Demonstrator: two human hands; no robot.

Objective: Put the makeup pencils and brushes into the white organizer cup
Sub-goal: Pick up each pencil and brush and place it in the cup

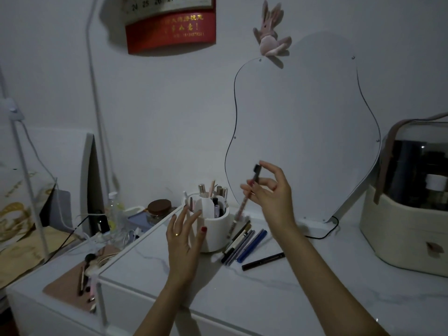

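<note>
I am partway through loading the white organizer cup (214,229), which stands on the marble-patterned tabletop (291,287) and already has several sticks and tubes standing in its compartments. My right hand (271,197) is raised to the right of the cup and a little above its rim, pinching a pink-barrelled brow pencil (244,202) between thumb and fingers. The pencil hangs nearly upright, its dark brush end up by my fingertips and its lower end down near the tabletop, just right of the cup wall; that lower end is blurred, so I cannot say exactly where it stops.

My left hand (185,238) is spread open with nothing in it, fingers close against the cup's left side, as if to steady it. Whether they actually touch the wall I cannot tell.

As I judge it, the step in hand is carrying this pencil over to the cup. The next move calls for lifting the lower end clear of the rim, bringing it left over an open compartment, and lowering it in without knocking what already stands there.

More remains: a cluster of pencils and pens (242,243) lies on the tabletop just right of the cup, and a black pen (263,261) lies nearer me, slightly apart from them.
</note>
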